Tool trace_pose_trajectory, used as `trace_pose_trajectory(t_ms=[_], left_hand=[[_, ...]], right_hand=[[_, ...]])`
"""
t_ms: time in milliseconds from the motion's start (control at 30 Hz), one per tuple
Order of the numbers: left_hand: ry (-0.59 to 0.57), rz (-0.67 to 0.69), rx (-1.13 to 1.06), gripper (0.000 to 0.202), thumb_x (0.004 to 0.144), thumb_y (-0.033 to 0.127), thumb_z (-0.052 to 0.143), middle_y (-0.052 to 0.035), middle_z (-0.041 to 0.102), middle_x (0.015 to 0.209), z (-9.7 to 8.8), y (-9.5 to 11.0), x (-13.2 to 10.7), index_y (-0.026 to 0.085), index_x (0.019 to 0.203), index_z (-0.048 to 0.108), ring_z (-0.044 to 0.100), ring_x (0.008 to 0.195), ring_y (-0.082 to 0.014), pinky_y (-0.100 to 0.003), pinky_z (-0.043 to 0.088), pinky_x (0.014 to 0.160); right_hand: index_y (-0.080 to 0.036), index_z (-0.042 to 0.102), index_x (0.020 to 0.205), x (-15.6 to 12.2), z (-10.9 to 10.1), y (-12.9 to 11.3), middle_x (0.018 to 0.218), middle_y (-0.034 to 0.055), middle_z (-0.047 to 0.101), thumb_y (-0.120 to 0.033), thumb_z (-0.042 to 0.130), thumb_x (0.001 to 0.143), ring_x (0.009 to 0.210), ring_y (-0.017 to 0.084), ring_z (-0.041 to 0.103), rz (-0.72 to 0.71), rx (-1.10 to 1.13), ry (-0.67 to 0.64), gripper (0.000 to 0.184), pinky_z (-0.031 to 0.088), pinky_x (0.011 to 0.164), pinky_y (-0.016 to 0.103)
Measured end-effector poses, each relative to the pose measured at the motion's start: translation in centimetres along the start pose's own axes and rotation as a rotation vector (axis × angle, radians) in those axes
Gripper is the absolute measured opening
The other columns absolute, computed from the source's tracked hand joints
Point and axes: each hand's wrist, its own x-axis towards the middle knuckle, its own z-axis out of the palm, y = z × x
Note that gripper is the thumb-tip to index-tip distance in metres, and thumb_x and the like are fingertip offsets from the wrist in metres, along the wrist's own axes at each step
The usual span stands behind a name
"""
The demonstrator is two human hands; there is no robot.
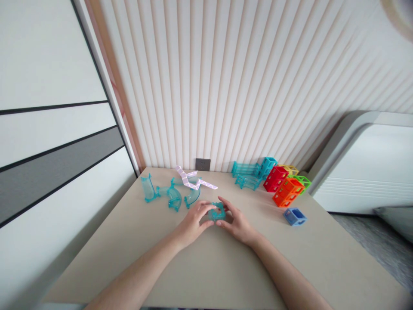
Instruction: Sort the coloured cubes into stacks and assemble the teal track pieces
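Observation:
In the middle of the table, a small translucent teal plastic piece with a round opening sits between my two hands. From the left, my left hand closes its fingers and thumb on the piece. My right hand is on the other side, its thumb and fingers curved around the piece's right edge. Just beyond my left hand lie curved translucent teal track pieces. A white-and-lilac zigzag strip rests across some of them.
Toward the right stand red and orange cube frames, with teal, yellow and green ones behind. A blue square frame lies nearer. Teal track pieces are stacked by the ribbed wall, which has a black socket.

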Motion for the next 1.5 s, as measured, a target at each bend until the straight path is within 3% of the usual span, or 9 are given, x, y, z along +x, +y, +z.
trace_pose_trajectory(t_ms=[100,400,600,800,1067,1267,1500], left_hand=[[-0.048,0.004,0.080,0.041,0.086,0.015,0.066,-0.0064,0.057,0.128,0.0,0.2,0.0,0.031,0.124,0.059,0.054,0.127,-0.0258,-0.044,0.043,0.111],[-0.100,-0.069,0.197,0.044,0.077,0.010,0.075,-0.0059,0.062,0.118,0.1,0.2,-0.1,0.027,0.115,0.062,0.059,0.116,-0.0267,-0.043,0.046,0.105],[-0.088,-0.072,0.182,0.045,0.075,0.012,0.076,-0.0051,0.063,0.113,0.3,-0.3,-0.2,0.027,0.114,0.061,0.060,0.114,-0.0271,-0.042,0.047,0.102],[-0.114,-0.076,0.207,0.044,0.076,0.015,0.076,-0.0070,0.063,0.116,0.2,-0.2,-0.2,0.026,0.115,0.060,0.060,0.115,-0.0281,-0.044,0.046,0.103],[-0.139,-0.047,0.249,0.044,0.078,0.017,0.075,-0.0065,0.063,0.117,0.2,-0.2,-0.3,0.028,0.117,0.061,0.060,0.114,-0.0285,-0.045,0.046,0.103],[-0.157,-0.034,0.281,0.044,0.077,0.019,0.076,-0.0073,0.063,0.118,0.2,0.1,-0.3,0.027,0.117,0.060,0.060,0.114,-0.0300,-0.046,0.046,0.103],[-0.165,-0.023,0.315,0.044,0.080,0.018,0.075,-0.0068,0.063,0.118,0.2,-0.2,-0.3,0.028,0.119,0.059,0.060,0.114,-0.0289,-0.046,0.046,0.102]], right_hand=[[-0.026,0.041,0.150,0.0,-0.1,0.2,0.139,0.0126,0.058,-0.047,0.074,0.085,0.124,0.028,0.058,-0.018,-0.091,-0.018,0.076,0.046,0.107,0.048],[-0.024,0.057,0.137,0.3,-0.4,-0.5,0.128,0.0132,0.065,-0.044,0.079,0.080,0.121,0.031,0.058,-0.054,-0.257,-0.082,0.064,0.045,0.105,0.049],[-0.025,0.048,0.145,0.2,-0.5,-0.7,0.138,0.0126,0.059,-0.041,0.077,0.082,0.128,0.031,0.053,-0.100,-0.272,-0.128,0.071,0.041,0.109,0.049],[-0.024,0.054,0.138,0.2,-0.6,-0.7,0.133,0.0115,0.063,-0.039,0.076,0.084,0.123,0.029,0.057,-0.130,-0.282,-0.143,0.060,0.041,0.108,0.048],[-0.023,0.052,0.138,0.1,-0.9,-1.0,0.134,0.0117,0.061,-0.041,0.080,0.080,0.124,0.029,0.056,-0.127,-0.271,-0.165,0.066,0.040,0.108,0.047],[-0.024,0.054,0.137,0.1,-1.2,-1.6,0.131,0.0105,0.063,-0.029,0.076,0.081,0.122,0.028,0.057,-0.160,-0.267,-0.190,0.060,0.040,0.108,0.046],[-0.024,0.053,0.139,0.1,-1.4,-1.8,0.133,0.0118,0.062,-0.038,0.073,0.086,0.124,0.028,0.056,-0.142,-0.267,-0.209,0.058,0.040,0.109,0.047]])
